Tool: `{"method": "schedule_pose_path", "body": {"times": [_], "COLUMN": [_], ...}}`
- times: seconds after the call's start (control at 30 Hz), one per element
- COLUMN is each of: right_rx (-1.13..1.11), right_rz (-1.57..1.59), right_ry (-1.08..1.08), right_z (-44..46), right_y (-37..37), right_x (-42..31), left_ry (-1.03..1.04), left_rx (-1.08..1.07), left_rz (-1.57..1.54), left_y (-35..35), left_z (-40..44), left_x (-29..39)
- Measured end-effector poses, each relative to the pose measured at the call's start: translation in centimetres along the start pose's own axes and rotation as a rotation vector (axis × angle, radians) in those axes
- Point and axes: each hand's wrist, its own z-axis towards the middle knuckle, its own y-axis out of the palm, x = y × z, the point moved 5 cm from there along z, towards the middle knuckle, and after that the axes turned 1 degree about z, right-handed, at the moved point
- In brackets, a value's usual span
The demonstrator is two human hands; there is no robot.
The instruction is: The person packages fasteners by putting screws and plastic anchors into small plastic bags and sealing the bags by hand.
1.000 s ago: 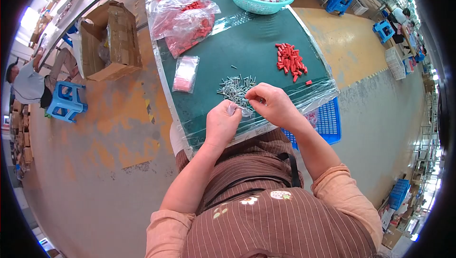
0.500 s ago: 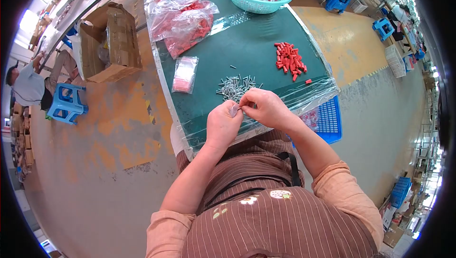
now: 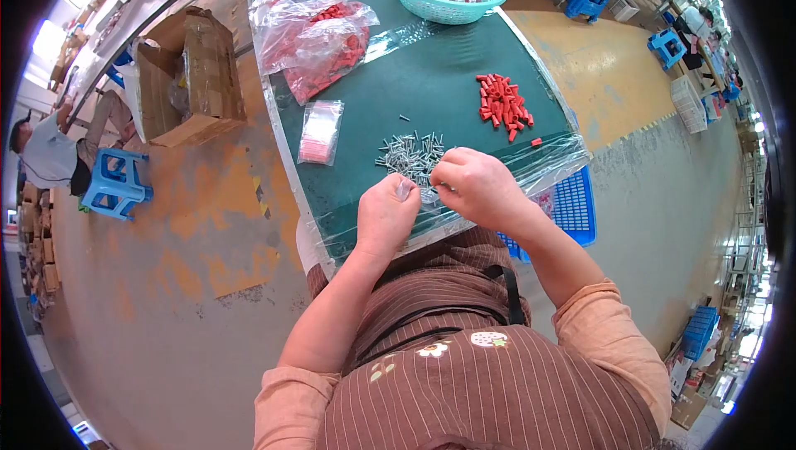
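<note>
My left hand [image 3: 388, 214] is closed around a small clear plastic bag [image 3: 405, 191] near the table's front edge. Just to its right, my right hand [image 3: 477, 187] has its fingers pinched together at the pile of metal screws [image 3: 412, 154]; whatever lies between the fingertips is too small to make out. Behind the hands at the right is a heap of red plastic caps [image 3: 502, 105], with a single cap [image 3: 536, 142] apart from it. A stack of small clear bags [image 3: 321, 133] lies left of the screws.
A large clear bag of red caps [image 3: 319, 44] lies on the green table [image 3: 431, 69] at the back left. Behind sits a turquoise basket [image 3: 448, 9]. A blue crate [image 3: 575, 208] is below the right edge. A cardboard box [image 3: 195, 77] and a seated person [image 3: 50, 152] are at left.
My right hand moved left to my left hand, then back right to the screw pile. My left hand has stayed nearly in place with the small bag.
</note>
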Motion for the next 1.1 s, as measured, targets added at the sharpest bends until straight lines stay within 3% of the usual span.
{"method": "schedule_pose_path", "body": {"times": [0.1,0.5,0.93,1.03,1.1], "right_rx": [0.004,-0.077,0.018,0.07,0.186], "right_rz": [-0.182,-0.349,0.107,0.223,0.025], "right_ry": [-0.103,-0.155,-0.041,0.044,0.147], "right_z": [-0.1,-0.3,-2.7,-3.2,-3.8], "right_y": [0.5,0.4,1.3,-0.2,-2.7], "right_x": [-0.9,-1.8,-1.3,1.5,5.5], "left_ry": [0.005,0.013,0.03,0.01,-0.004], "left_rx": [-0.014,-0.05,-0.021,-0.025,-0.016], "left_rz": [0.023,0.066,-0.049,-0.066,-0.084], "left_y": [0.3,0.8,1.0,0.6,0.1], "left_z": [0.2,0.2,0.1,-0.1,-0.1], "left_x": [0.0,0.7,0.3,-0.1,-0.4]}}
